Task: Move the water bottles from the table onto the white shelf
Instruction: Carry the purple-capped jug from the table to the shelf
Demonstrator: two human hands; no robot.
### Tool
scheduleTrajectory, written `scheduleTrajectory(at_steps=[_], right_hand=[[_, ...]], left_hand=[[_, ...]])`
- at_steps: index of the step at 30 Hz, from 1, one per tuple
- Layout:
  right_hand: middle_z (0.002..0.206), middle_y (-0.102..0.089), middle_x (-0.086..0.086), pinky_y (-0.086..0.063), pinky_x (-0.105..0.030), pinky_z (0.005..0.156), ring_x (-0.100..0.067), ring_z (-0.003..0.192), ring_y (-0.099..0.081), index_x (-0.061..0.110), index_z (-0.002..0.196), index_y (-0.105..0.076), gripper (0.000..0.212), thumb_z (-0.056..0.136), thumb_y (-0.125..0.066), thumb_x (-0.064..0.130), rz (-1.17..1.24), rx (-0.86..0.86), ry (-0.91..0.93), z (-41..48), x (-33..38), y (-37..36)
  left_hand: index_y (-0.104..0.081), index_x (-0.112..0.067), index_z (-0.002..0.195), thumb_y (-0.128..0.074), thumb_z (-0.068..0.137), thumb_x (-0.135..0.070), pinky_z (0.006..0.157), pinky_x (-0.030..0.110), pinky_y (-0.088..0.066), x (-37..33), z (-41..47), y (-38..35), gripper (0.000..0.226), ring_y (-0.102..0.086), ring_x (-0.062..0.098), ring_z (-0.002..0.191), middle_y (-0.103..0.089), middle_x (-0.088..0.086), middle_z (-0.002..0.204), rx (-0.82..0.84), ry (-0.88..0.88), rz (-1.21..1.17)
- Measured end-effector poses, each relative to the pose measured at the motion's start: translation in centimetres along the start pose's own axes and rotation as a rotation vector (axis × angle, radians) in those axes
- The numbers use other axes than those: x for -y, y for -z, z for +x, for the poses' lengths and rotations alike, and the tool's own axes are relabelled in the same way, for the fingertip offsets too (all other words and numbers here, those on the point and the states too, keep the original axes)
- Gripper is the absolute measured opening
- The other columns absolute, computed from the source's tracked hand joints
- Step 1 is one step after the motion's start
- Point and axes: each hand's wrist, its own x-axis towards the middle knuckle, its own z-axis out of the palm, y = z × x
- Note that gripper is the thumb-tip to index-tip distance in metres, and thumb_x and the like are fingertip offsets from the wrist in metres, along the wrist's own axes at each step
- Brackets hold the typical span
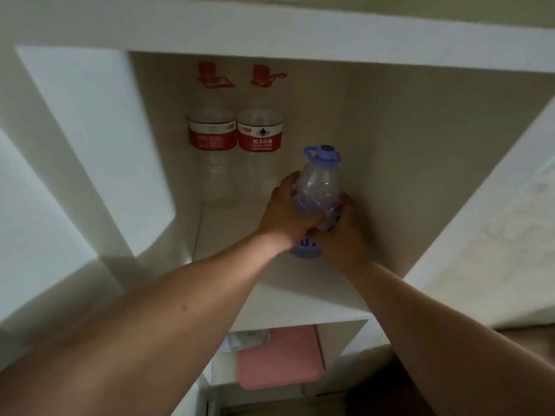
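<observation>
A clear water bottle with a purple cap and purple label [319, 181] is inside the white shelf compartment [228, 232], tilted a little, its base hidden by my hands. My left hand [285, 211] grips its left side and my right hand [342, 235] wraps its lower right side. Two clear bottles with red caps and red labels stand upright at the back left of the same compartment: one [211, 136] against the side wall, the other [259, 136] touching it on the right.
The compartment's top board [270, 34] runs overhead and its right wall [480, 205] slants close to my right arm. The lower compartment holds a pink flat object [279, 358] and a crumpled clear wrapper [249, 340]. Shelf floor lies bare to the right of the red-label bottles.
</observation>
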Motion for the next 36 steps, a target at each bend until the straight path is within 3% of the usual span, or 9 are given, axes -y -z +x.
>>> scheduleTrajectory(at_steps=[3,5,7,10,14,18,22,32,36], right_hand=[[0.108,-0.071,0.016,-0.062,-0.039,0.085,-0.014,0.102,-0.074,0.052,0.116,-0.057,0.054,0.072,-0.087,0.040,0.005,-0.114,-0.060,0.6,-2.4,-1.7],[0.107,-0.071,0.013,-0.063,-0.046,0.085,-0.017,0.098,-0.074,0.063,0.110,-0.056,0.046,0.073,-0.081,0.054,0.024,-0.124,-0.093,1.2,-4.2,-3.2],[0.115,-0.072,0.008,-0.063,-0.052,0.087,-0.021,0.101,-0.075,0.060,0.118,-0.055,0.049,0.075,-0.077,0.060,0.040,-0.156,-0.112,2.4,-5.7,-4.8],[0.130,-0.069,0.000,-0.061,-0.050,0.092,-0.024,0.111,-0.072,0.035,0.143,-0.055,0.066,0.083,-0.074,0.056,-0.003,-0.147,-0.095,4.6,-7.2,-6.5],[0.127,-0.074,0.001,-0.062,-0.042,0.090,-0.020,0.111,-0.072,0.031,0.144,-0.061,0.068,0.085,-0.067,0.065,-0.055,-0.147,-0.068,7.6,-8.2,-7.4],[0.128,-0.074,-0.006,-0.050,-0.031,0.083,-0.030,0.113,-0.071,0.028,0.145,-0.060,0.055,0.098,-0.068,0.054,-0.169,-0.110,-0.088,8.9,-8.5,-7.8],[0.135,-0.068,-0.005,-0.054,-0.037,0.090,-0.029,0.118,-0.069,0.042,0.155,-0.049,0.058,0.101,-0.057,0.063,-0.271,-0.092,-0.105,10.3,-9.4,-8.1],[0.129,-0.060,-0.013,-0.051,-0.038,0.084,-0.035,0.115,-0.066,0.043,0.162,-0.038,0.069,0.100,-0.050,0.071,-0.455,-0.102,-0.143,11.1,-9.4,-8.4],[0.152,-0.059,-0.008,-0.053,-0.040,0.103,-0.032,0.134,-0.061,0.027,0.167,-0.030,0.093,0.092,-0.065,0.071,-0.292,-0.073,-0.158,10.5,-9.2,-7.8]], left_hand=[[-0.044,-0.038,0.149,-0.094,0.075,-0.041,0.099,0.032,-0.060,1.6,1.3,-0.8,0.089,-0.067,-0.008,0.111,-0.067,-0.030,0.123,-0.019,0.014,-0.036],[-0.041,-0.031,0.154,-0.089,0.075,-0.052,0.101,0.035,-0.058,3.6,1.1,-1.3,0.095,-0.064,0.004,0.120,-0.060,-0.018,0.135,-0.144,0.002,0.035],[-0.047,-0.027,0.144,-0.082,0.085,-0.048,0.096,0.041,-0.058,6.1,0.4,-1.6,0.071,-0.063,0.016,0.116,-0.056,-0.003,0.134,-0.242,-0.045,0.204],[-0.051,-0.028,0.140,-0.071,0.100,-0.034,0.099,0.044,-0.056,9.2,0.1,-1.7,0.045,-0.059,0.013,0.116,-0.057,-0.004,0.134,-0.188,-0.079,0.272],[-0.038,-0.030,0.161,-0.064,0.105,-0.029,0.113,0.032,-0.047,10.6,1.3,-1.6,0.061,-0.056,0.015,0.136,-0.052,-0.005,0.157,-0.133,0.005,0.358],[-0.018,-0.033,0.169,-0.062,0.104,-0.035,0.125,0.038,-0.035,10.8,1.7,-2.1,0.078,-0.045,0.018,0.150,-0.038,-0.005,0.170,-0.076,0.039,0.540],[-0.003,-0.036,0.170,-0.052,0.105,-0.045,0.129,0.038,-0.014,10.5,2.2,-2.6,0.082,-0.027,0.018,0.158,-0.027,-0.005,0.174,-0.022,0.093,0.780],[0.004,-0.032,0.170,-0.044,0.106,-0.051,0.127,0.041,-0.014,10.5,3.8,-3.1,0.083,-0.024,0.026,0.157,-0.034,-0.002,0.169,-0.078,0.170,0.914],[-0.007,-0.035,0.170,-0.056,0.099,-0.054,0.126,0.042,-0.022,10.7,3.9,-2.5,0.088,-0.037,0.025,0.151,-0.045,-0.002,0.164,-0.107,0.116,0.767]])
